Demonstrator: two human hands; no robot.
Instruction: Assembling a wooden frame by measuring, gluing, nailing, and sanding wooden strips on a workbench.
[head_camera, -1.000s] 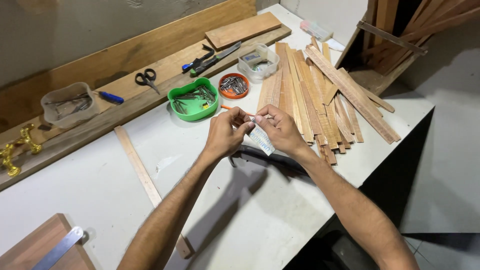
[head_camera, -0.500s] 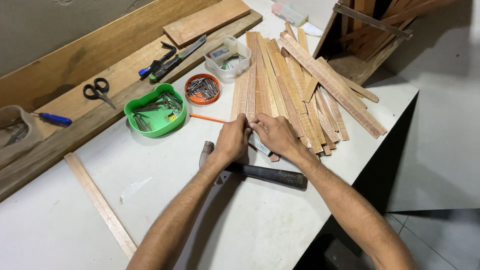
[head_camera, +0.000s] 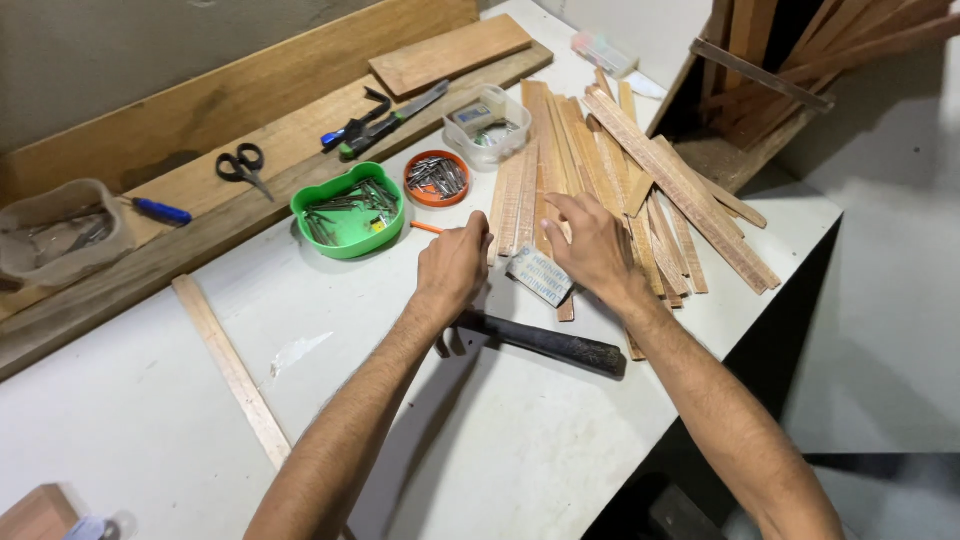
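My left hand (head_camera: 455, 265) rests knuckles-up on the white table, fingers curled, its thumb at the edge of a pile of thin wooden slats (head_camera: 620, 190). I see nothing held in it. My right hand (head_camera: 592, 243) lies flat on the slats with its fingers spread. Between the two hands a small grey-white packet (head_camera: 540, 276) lies on the slats, free of both. A hammer with a black handle (head_camera: 545, 343) lies on the table just under my left wrist.
A green bowl of nails (head_camera: 348, 210), an orange dish of nails (head_camera: 437, 177) and a clear tub (head_camera: 488, 122) stand behind the hands. Scissors (head_camera: 242, 166) and pliers (head_camera: 375, 121) lie on planks. A loose slat (head_camera: 232, 370) lies at left. The table edge (head_camera: 760, 290) is at right.
Both hands held the small packet together in the air, then lowered to the slats. Now the packet lies on the slats and the hands have parted. The view has shifted left.
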